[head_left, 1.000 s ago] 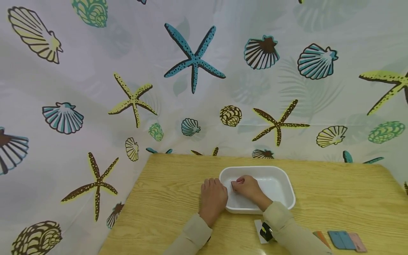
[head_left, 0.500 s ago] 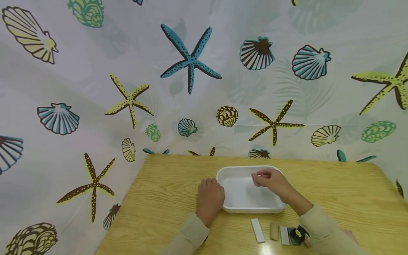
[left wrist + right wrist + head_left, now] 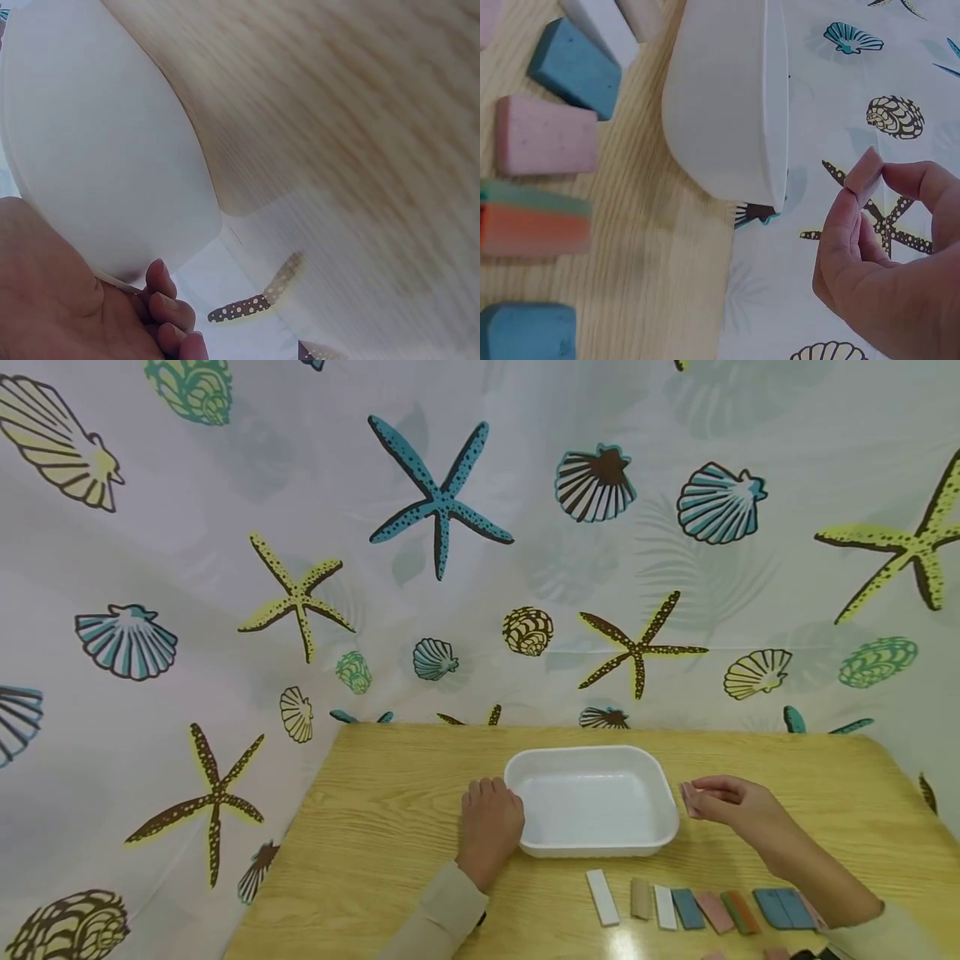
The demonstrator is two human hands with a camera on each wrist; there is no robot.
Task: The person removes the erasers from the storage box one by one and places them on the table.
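Note:
My left hand (image 3: 491, 827) holds the left rim of a white plastic basin (image 3: 592, 850), its fingers curled in the left wrist view beside the basin's wall (image 3: 105, 142). To the right of the basin, my right hand (image 3: 742, 814) pinches a small pink eraser (image 3: 687, 801) between thumb and fingertips. The right wrist view shows this eraser (image 3: 864, 175) held up, apart from the basin. No objects show inside the basin.
In front of the basin lies a row of erasers: a long white one (image 3: 602, 897), a beige one (image 3: 641, 898), a blue one (image 3: 687, 908), a pink one (image 3: 714, 912), an orange-green one (image 3: 740, 912) and others. A shell-patterned curtain (image 3: 450, 610) hangs behind the wooden table (image 3: 397, 793).
My right hand has lifted the pink eraser out of the basin and carried it right, past the rim. My left hand stays at the basin's left side. The eraser row has come into view.

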